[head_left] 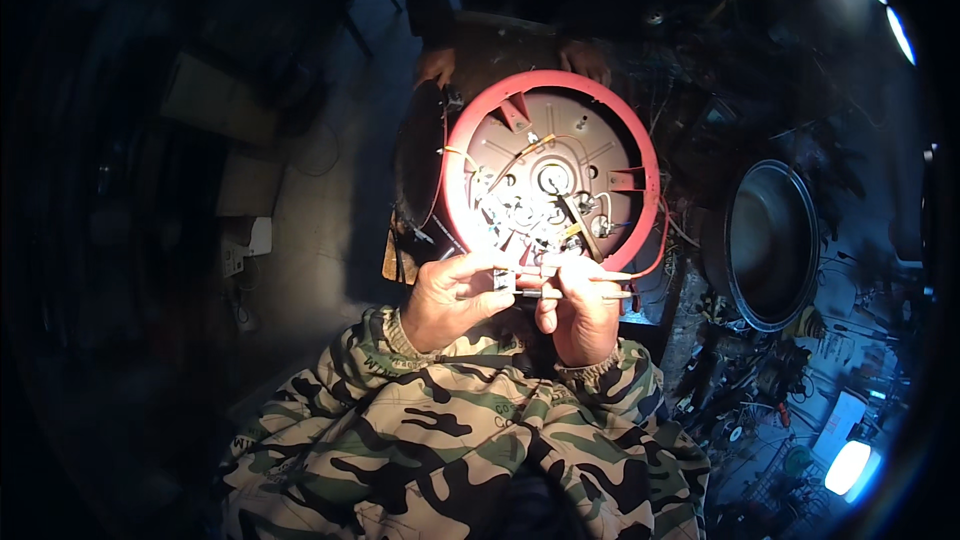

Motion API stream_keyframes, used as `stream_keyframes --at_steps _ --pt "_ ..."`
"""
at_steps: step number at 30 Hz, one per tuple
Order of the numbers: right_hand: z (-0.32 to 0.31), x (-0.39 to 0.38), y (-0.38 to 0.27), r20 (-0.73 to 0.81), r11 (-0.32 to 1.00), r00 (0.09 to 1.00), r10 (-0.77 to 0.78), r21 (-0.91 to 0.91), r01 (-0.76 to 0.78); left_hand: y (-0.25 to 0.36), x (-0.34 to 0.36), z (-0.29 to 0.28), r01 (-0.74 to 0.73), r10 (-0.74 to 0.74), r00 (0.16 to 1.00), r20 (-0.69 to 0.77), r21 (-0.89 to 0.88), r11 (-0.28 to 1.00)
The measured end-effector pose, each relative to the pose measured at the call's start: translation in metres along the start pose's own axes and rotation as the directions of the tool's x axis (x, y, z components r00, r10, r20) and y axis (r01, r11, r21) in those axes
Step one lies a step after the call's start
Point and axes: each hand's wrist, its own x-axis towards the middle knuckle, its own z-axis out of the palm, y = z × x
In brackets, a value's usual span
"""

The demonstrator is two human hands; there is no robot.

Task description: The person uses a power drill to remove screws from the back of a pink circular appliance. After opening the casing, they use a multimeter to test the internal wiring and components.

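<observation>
A round red appliance housing (455,155) lies open side up before me, with wires and metal parts inside. Strong glare washes out its near left interior. At its near rim, my left hand (450,302) pinches a small pale block-shaped part (503,281) between thumb and fingers. Just to the right, my right hand (583,318) is closed around a slim two-pronged tool (617,293), whose exact kind I cannot make out. The tool's dark end reaches toward the small part. A red wire (664,240) curves from the housing's right side down toward my right hand.
Across from me, another person's hands (437,66) rest near the far rim. A dark round disc (418,155) stands on edge left of the housing. To the right is a metal pot (812,240), with cluttered tools and scraps below it. A lit lamp (851,468) glows lower right.
</observation>
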Motion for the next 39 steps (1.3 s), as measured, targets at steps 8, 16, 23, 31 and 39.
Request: stream_keyframes --at_steps 8,16,23,31,39 --pt "-0.006 -0.002 0.006 0.024 0.998 0.998 -0.066 0.022 0.066 0.01 0.001 0.007 0.095 -0.097 0.995 0.009 0.132 0.987" --pt "0.006 -0.002 -0.012 0.086 0.993 0.993 -0.078 0.096 0.07 0.015 -0.004 0.019 0.004 0.01 0.998 -0.065 0.215 0.977" --pt "0.01 -0.001 -0.006 0.033 0.988 0.999 0.01 0.151 -0.015 0.021 -0.006 0.029 0.018 0.023 0.983 -0.184 0.214 0.977" --pt "0.004 -0.002 0.004 0.014 0.982 0.998 0.066 0.178 -0.068 0.02 -0.014 0.026 0.022 0.029 0.979 -0.2 0.249 0.968" --pt "-0.01 -0.009 0.012 0.159 0.98 0.978 0.136 0.124 -0.156 0.012 -0.015 0.018 -0.055 0.088 0.963 -0.256 0.133 0.99"
